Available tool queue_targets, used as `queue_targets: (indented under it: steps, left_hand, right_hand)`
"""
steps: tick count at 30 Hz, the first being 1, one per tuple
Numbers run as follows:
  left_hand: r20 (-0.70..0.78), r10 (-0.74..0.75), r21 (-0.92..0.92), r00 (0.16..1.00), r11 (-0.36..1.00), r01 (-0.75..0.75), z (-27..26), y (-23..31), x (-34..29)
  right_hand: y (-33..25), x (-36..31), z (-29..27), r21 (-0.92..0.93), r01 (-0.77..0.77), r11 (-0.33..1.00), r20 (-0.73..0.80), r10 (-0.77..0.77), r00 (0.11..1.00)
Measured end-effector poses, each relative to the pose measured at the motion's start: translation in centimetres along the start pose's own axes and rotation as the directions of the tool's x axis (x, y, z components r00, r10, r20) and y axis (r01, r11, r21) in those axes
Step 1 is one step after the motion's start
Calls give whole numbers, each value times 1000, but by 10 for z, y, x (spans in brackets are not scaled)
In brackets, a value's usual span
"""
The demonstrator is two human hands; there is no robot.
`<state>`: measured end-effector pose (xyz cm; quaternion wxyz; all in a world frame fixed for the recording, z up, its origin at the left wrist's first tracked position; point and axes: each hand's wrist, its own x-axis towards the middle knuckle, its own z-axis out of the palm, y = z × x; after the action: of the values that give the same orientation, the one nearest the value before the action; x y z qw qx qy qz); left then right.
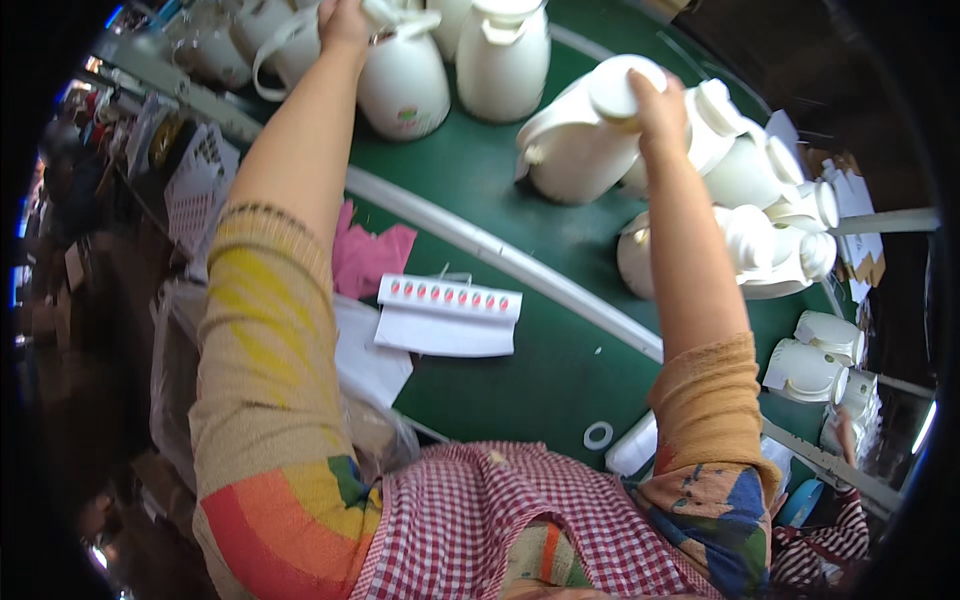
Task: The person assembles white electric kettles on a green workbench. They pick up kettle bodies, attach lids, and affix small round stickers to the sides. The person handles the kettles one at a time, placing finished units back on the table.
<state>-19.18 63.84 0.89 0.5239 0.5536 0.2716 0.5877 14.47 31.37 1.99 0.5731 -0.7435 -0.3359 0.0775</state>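
Beyond the rail, the right hand gripped a jug, best kept steady, while the left hand's grip was unclear.

White insulated jug — small coloured emblem low on its rounded body, upright on the green tabletop. Farther right, second white jug — round lid on, base toward the lower left, whether lifted unclear.
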Motion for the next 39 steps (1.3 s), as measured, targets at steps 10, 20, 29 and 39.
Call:
queue_targets:
  steps: [10,20,29,39]
  left_hand:
    - [99,-487,-68,868,867,494,11,23,-34]
    - [131,-524,586,842,726,360,-50,78,-377]
    - [304,-378,411,875,880,237,-36,127,-438]
    - [670,-177,48,721,979,196,25,177,-495]
  right_hand:
    - [-1,-224,-7,211,441,872,739,-438,512]
    - [65,-319,39,-118,561,819,856,-203,476]
    - [-16,-321,-33,-96,493,865,813,-217,540]
    - [-94,-384,-156,-181,171,968,789,39,614]
